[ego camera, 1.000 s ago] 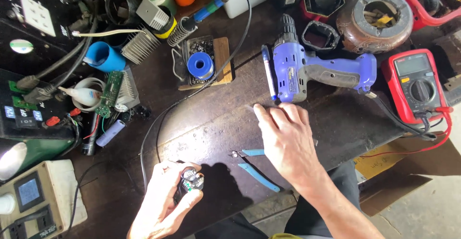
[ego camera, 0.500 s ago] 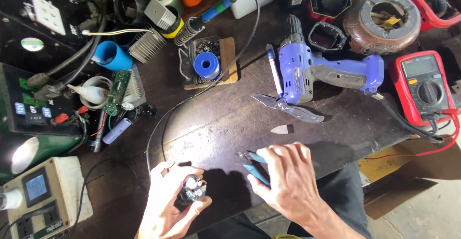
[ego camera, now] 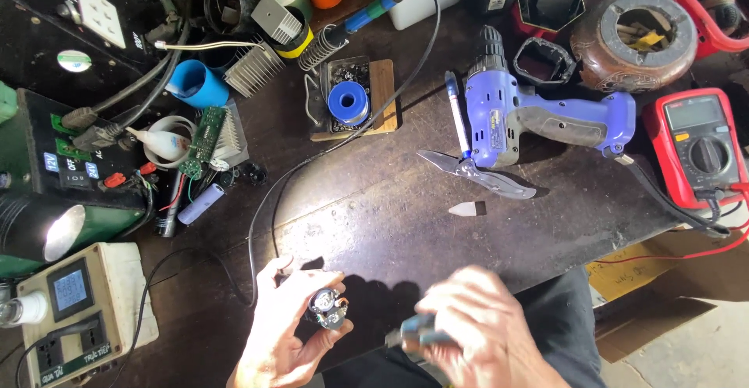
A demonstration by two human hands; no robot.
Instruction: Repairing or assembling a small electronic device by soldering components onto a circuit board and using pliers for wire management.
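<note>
A small round motor part (ego camera: 326, 308), dark with shiny metal contacts and thin wires, sits at the near edge of the dark workbench (ego camera: 374, 224), a little left of the middle. The left hand (ego camera: 285, 329) holds it: the fingers curl narrowly around it, thumb on the near side, the other fingertips on the far side. Just to the right of it, the right hand (ego camera: 476, 333) is blurred; its fingers are closed around the blue handles of a small hand tool (ego camera: 417, 332), probably pliers or cutters, and the tip points toward the motor part. Whether the tip touches the part I cannot tell.

Farther on the bench, well apart from the hands, lies a small white wedge-shaped piece (ego camera: 466, 209). Behind it are metal tweezers (ego camera: 476, 173) and a blue pen (ego camera: 457, 115), both just beside a purple cordless drill (ego camera: 538, 119) lying on its side. At the right edge is a red multimeter (ego camera: 702, 150) with its leads. In the far middle, a wooden stand (ego camera: 382, 95) carries a blue solder spool (ego camera: 349, 103), and a soldering iron with blue handle (ego camera: 367, 15) rests in the spring holder next to it; its black cable (ego camera: 269, 209) runs toward the left hand. On the left side are a green circuit board (ego camera: 204, 134), a purple cylindrical battery cell (ego camera: 199, 205), a lamp (ego camera: 47, 228) and a white socket box with a small display (ego camera: 74, 310).
</note>
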